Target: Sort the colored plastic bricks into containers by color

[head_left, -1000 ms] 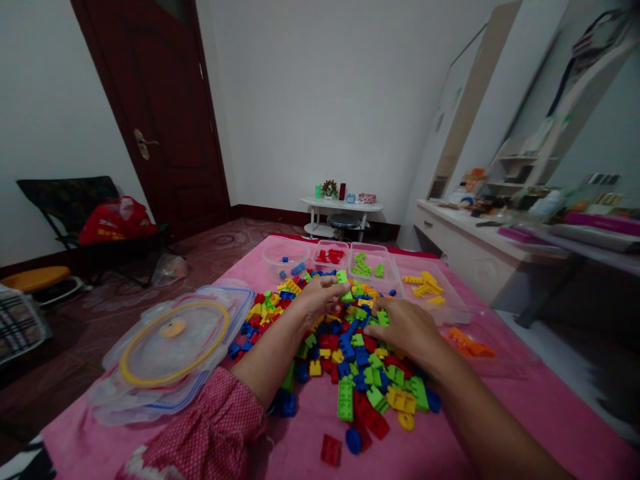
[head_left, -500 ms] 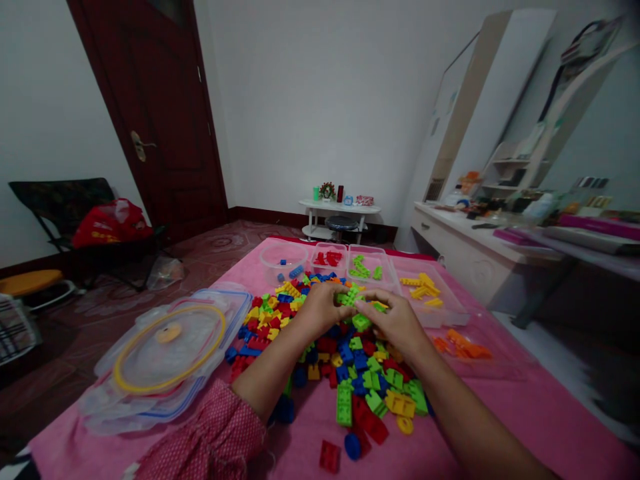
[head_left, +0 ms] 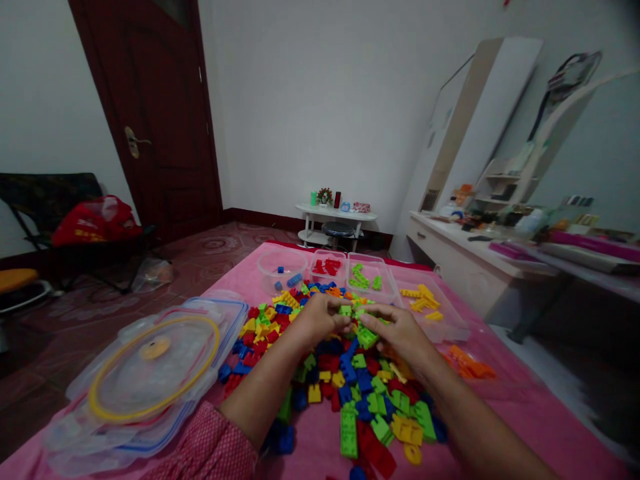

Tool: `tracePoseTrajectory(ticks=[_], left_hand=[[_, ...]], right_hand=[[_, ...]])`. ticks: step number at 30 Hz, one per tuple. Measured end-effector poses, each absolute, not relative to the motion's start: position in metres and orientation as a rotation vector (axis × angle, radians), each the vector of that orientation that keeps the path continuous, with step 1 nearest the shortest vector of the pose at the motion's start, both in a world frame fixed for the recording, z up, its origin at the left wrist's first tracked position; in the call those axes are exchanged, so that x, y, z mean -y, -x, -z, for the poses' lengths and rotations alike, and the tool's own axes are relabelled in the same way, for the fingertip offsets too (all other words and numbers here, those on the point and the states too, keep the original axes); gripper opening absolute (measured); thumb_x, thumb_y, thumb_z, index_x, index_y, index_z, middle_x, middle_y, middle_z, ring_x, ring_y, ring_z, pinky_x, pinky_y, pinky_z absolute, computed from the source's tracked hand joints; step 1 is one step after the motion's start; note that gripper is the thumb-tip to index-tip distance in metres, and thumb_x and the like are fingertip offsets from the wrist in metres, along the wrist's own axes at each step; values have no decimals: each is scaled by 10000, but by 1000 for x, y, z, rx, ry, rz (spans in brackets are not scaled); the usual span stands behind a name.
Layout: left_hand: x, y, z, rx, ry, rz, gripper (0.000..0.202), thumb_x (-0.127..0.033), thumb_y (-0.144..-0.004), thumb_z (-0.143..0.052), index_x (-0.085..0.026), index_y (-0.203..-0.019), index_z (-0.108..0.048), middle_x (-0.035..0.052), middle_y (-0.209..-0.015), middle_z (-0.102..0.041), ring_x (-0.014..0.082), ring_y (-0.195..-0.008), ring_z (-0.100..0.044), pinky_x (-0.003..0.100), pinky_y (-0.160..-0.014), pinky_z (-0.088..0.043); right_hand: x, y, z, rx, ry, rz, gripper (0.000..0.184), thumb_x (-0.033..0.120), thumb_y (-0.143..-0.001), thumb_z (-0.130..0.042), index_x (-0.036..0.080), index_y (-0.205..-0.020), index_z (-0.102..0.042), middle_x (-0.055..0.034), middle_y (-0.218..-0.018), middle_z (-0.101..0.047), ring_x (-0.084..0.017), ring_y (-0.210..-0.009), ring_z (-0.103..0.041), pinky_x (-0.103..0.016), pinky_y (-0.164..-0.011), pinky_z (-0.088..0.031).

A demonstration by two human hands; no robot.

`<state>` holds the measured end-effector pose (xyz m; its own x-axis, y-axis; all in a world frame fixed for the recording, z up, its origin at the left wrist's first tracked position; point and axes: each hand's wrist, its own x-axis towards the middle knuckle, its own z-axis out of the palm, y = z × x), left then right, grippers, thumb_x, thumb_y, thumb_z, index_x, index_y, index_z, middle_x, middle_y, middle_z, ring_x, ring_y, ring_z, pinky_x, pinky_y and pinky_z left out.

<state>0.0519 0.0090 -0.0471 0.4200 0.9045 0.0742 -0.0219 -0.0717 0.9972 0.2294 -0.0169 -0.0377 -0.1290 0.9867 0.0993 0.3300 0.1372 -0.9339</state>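
Head view: left hand (head_left: pixel 320 320), fingers curled, pinches a green brick (head_left: pixel 345 311); right hand (head_left: pixel 399 328) half-curled (its hold unclear); light fingertip pressure should steady it.

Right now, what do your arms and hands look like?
My left arm has a pinkish-red sleeve with a tiny pale pattern, ending partway down. No sleeve shows on my right forearm. My left hand and right hand wear no gloves.
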Motion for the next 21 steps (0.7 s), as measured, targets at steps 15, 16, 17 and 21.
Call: tracePoseTrajectory(ticks=[15,16,17,21], left_hand=[[-17,-35,39,-1052,-1309,-1202,225,-263,-685,-680,-110,-849,-660,-15,-607,-589,120,-565,-589,225,-512,-482],[-17,-36,40,-1044,-1293,-1212,217,-262,-679,-687,-107,-828,-655,-16,-603,-586,117,-560,-587,226,-516,-484],[-17,-36,40,-1029,-1273,-1227,217,-263,-672,-696,-106,-815,-652,-16,-606,-587,114,-556,-585,226,-518,-485],[-19,-33,41,-960,-1153,-1279,231,-243,-660,-715,-102,-830,-647,3,-666,-627,99,-564,-588,208,-527,-483]], right_hand=[[-109,-247,-9,1847,1464,-312,378,323,-751,-618,87,-1046,-623,-145,-1035,-654,-217,-876,-622,-303,-761,-428],[-101,-243,-7,1884,1446,-298,381,316,-765,-603,70,-1056,-616,-157,-1044,-649,-224,-905,-613,-308,-771,-424],[-91,-237,-5,1931,1424,-305,366,309,-779,-589,59,-1044,-620,-156,-1022,-654,-222,-899,-612,-307,-767,-425],[-19,-208,0,2171,1252,-439,207,289,-830,-547,143,-918,-665,-54,-901,-678,-154,-827,-610,-254,-750,-432]])
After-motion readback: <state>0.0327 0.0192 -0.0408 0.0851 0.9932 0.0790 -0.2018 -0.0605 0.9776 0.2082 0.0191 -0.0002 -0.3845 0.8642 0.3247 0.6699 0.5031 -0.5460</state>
